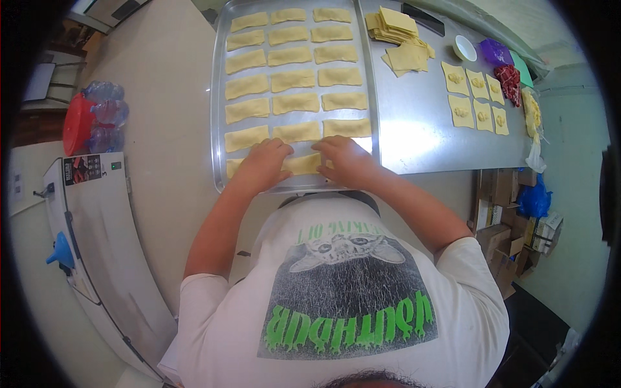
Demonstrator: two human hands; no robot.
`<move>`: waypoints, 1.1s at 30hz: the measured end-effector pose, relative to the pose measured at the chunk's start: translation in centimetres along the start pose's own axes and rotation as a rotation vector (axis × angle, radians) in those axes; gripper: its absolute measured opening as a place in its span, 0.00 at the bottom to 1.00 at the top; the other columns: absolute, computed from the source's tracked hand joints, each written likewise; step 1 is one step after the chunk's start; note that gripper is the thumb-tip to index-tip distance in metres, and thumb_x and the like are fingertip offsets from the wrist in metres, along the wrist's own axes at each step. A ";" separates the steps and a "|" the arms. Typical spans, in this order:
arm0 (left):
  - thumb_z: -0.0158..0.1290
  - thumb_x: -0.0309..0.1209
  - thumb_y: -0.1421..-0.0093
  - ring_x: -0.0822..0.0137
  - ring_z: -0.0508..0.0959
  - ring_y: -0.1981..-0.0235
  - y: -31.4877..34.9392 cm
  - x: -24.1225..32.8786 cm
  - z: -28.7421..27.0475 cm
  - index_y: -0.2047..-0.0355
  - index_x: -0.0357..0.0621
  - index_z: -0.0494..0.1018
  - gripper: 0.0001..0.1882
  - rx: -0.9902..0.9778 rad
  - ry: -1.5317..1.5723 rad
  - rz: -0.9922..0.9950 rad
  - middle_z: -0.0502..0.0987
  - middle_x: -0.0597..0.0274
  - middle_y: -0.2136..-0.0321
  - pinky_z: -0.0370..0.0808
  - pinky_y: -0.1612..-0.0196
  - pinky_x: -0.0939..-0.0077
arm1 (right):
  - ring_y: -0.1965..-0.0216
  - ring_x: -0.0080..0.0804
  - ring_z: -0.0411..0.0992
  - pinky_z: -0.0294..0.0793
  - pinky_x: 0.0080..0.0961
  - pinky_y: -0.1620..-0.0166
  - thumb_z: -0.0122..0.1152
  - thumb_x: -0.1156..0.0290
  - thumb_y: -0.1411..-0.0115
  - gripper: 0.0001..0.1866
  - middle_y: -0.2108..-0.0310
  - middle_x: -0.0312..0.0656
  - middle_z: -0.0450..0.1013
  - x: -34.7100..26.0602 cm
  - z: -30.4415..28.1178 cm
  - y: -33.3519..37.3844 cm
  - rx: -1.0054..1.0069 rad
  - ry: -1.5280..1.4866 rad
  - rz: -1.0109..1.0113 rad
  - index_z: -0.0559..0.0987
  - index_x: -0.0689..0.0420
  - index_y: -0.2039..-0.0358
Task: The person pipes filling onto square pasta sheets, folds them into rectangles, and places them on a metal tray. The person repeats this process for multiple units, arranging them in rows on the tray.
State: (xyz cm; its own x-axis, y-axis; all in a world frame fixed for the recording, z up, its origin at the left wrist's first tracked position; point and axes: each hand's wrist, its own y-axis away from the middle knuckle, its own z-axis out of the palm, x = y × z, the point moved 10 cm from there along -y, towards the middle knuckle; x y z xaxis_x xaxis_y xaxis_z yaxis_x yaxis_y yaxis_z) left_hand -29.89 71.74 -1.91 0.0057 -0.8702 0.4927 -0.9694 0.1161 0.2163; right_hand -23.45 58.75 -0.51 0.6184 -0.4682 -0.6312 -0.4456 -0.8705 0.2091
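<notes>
On the metal baking tray (218, 129), rows of pale folded dough pastries (295, 103) lie side by side. My left hand (264, 167) and my right hand (348, 161) are over its near edge. Between them is a dough pastry (303, 163) in the nearest row, its left end at my left thumb and fingers, its right end at my right fingertips. Both hands curl around these ends. Under my left hand, another pastry (233, 168) is partly covered. My right palm hides the tray's near right corner area.
Right of the tray, a steel table (414, 139) carries stacked dough sheets (396, 26), a white bowl (464, 48) and several dough squares topped with filling (461, 112). A filled plastic bag (533, 119) lies at its right end. Cardboard boxes (501, 242) stand below; a white chest (107, 226) is at left.
</notes>
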 end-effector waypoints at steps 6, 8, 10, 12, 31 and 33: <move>0.67 0.31 0.44 0.52 0.76 0.47 0.1 -0.5 0.5 0.53 0.45 0.79 0.18 -0.178 -0.007 -0.035 0.79 0.56 0.54 0.72 0.44 0.57 | 0.47 0.49 0.75 0.75 0.42 0.45 0.68 0.69 0.46 0.23 0.53 0.50 0.77 -2.7 4.9 -2.7 -0.045 0.189 -0.205 0.79 0.60 0.49; 0.66 0.30 0.44 0.51 0.78 0.48 0.1 -1.1 0.5 0.54 0.43 0.79 0.17 -0.185 0.094 -0.074 0.80 0.54 0.54 0.74 0.45 0.58 | 0.48 0.48 0.75 0.75 0.43 0.47 0.68 0.70 0.47 0.21 0.54 0.49 0.77 -2.9 4.8 -3.5 -0.134 0.161 -0.135 0.81 0.58 0.51; 0.66 0.28 0.44 0.50 0.79 0.50 0.2 -1.6 0.6 0.54 0.42 0.79 0.17 -0.192 0.193 -0.108 0.81 0.52 0.54 0.75 0.47 0.59 | 0.48 0.48 0.76 0.76 0.43 0.48 0.68 0.70 0.47 0.19 0.55 0.48 0.77 -2.3 5.4 -4.0 -0.220 0.135 -0.063 0.82 0.56 0.54; 0.64 0.26 0.42 0.49 0.81 0.53 0.3 -1.6 0.8 0.55 0.39 0.78 0.15 -0.218 0.242 -0.108 0.83 0.50 0.56 0.77 0.50 0.61 | 0.51 0.50 0.77 0.77 0.44 0.50 0.67 0.71 0.48 0.17 0.57 0.49 0.79 -2.7 4.7 -4.1 -0.134 0.153 -0.151 0.84 0.55 0.56; 0.60 0.28 0.38 0.48 0.79 0.55 1.6 -2.5 0.6 0.53 0.42 0.79 0.13 -0.136 0.060 -0.069 0.80 0.49 0.58 0.76 0.50 0.55 | 0.49 0.47 0.76 0.74 0.39 0.45 0.65 0.72 0.41 0.19 0.52 0.49 0.77 -1.4 4.7 -3.7 -0.383 -0.047 0.068 0.78 0.59 0.49; 0.60 0.28 0.40 0.47 0.79 0.53 2.4 -1.7 -2.4 0.54 0.42 0.79 0.13 0.079 0.036 0.098 0.79 0.49 0.58 0.75 0.49 0.54 | 0.44 0.48 0.73 0.72 0.42 0.40 0.65 0.70 0.40 0.20 0.48 0.49 0.75 -2.5 3.2 -3.9 -0.179 0.087 -0.053 0.78 0.58 0.48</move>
State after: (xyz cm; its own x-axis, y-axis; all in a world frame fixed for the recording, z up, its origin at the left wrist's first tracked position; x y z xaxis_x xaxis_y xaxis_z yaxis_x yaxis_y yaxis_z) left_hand -31.63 74.70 -0.21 -0.0829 -0.8386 0.5385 -0.9820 0.1607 0.0991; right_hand -25.32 63.78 -2.13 0.6946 -0.4258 -0.5798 -0.2939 -0.9037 0.3115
